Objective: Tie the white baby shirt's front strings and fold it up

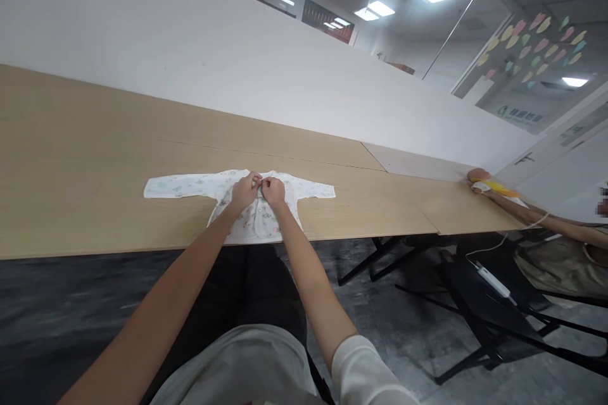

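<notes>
A small white baby shirt (242, 226) with a faint coloured print lies flat on the wooden table (95, 139), its sleeves spread out left and right. Both of my hands meet at the top of its front opening, just below the collar. My left hand (246, 190) has its fingers pinched on the shirt's front edge. Close against it, my right hand (273, 191) is also closed on the cloth near the same spot. Whatever small fastening lies between the fingertips is hidden. Below the hands, the front placket runs down to the hem at the table's near edge.
A white wall (190, 69) with glass above it rises behind the table. At the far right a co-worker's hand (479, 185) touches a yellow and white item (498, 188). A black folding chair (494, 304) holding a white power strip (494, 281) stands at right.
</notes>
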Demonstrator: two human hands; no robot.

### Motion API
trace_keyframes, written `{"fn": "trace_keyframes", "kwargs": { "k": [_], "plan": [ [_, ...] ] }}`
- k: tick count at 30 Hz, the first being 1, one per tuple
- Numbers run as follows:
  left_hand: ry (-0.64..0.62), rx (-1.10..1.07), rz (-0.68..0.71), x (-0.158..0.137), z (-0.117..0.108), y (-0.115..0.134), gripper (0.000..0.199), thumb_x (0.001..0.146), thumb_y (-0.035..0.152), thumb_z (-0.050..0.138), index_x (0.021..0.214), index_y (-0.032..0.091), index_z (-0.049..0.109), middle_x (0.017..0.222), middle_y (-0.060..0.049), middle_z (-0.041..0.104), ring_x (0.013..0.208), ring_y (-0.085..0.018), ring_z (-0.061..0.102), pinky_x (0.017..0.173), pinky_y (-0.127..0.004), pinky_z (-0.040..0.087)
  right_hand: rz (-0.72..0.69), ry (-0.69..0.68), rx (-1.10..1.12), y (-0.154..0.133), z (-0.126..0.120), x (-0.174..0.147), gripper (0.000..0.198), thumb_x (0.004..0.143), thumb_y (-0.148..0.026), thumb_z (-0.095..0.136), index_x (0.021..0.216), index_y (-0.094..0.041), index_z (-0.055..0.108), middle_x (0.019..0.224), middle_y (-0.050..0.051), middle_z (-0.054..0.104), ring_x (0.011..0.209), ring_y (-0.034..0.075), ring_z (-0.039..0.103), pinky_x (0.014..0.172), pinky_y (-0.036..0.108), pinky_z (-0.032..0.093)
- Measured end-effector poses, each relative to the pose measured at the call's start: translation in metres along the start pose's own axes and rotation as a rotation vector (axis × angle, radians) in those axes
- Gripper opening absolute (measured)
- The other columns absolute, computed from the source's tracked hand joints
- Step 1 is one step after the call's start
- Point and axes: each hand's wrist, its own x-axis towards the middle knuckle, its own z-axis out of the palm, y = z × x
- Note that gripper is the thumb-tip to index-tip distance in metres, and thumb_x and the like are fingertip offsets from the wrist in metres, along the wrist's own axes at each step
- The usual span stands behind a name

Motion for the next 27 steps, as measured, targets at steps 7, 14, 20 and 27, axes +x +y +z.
{"fn": "trace_keyframes", "kwargs": {
  "k": [7,14,20,27],
  "plan": [
    [-0.038,-0.024,-0.021,-0.003,-0.004,0.003,0.038,0.081,0.017,0.048,0.113,0.020,0.067,0.105,-0.006,0.076,0.095,-0.021,0.069,0.086,-0.030,0.049,0.091,0.034,0.171,0.002,0.003,0.001,0.016,0.091,-0.016,0.055,0.098,-0.021,0.069,0.090,0.000,0.074,0.086,0.014,0.067,0.080,0.021,0.048],
    [-0.051,-0.043,-0.050,-0.005,-0.008,0.003,0.038,0.080,0.018,0.046,0.109,0.015,0.072,0.102,-0.009,0.077,0.095,-0.020,0.070,0.087,-0.027,0.050,0.208,0.112,0.271,0.005,0.002,0.004,0.024,0.083,-0.010,0.052,0.099,-0.021,0.066,0.086,-0.001,0.073,0.085,0.014,0.068,0.082,0.022,0.049],
    [-0.130,0.075,0.039,-0.014,-0.019,-0.005,0.027,0.081,0.030,0.056,0.089,0.020,0.080,0.094,-0.009,0.077,0.098,-0.026,0.068,0.088,-0.032,0.051,0.229,0.141,0.320,0.006,0.006,0.006,0.023,0.080,-0.012,0.051,0.095,-0.021,0.066,0.083,-0.001,0.072,0.084,0.014,0.068,0.083,0.022,0.049],
    [-0.113,0.086,0.119,-0.021,-0.021,-0.010,0.025,0.080,0.034,0.060,0.088,0.022,0.081,0.103,-0.009,0.076,0.103,-0.028,0.066,0.098,-0.037,0.049,0.186,0.059,0.343,0.009,-0.005,0.004,0.020,0.081,-0.015,0.054,0.093,-0.019,0.070,0.078,-0.001,0.072,0.078,0.015,0.067,0.076,0.022,0.050]
  ]
}}
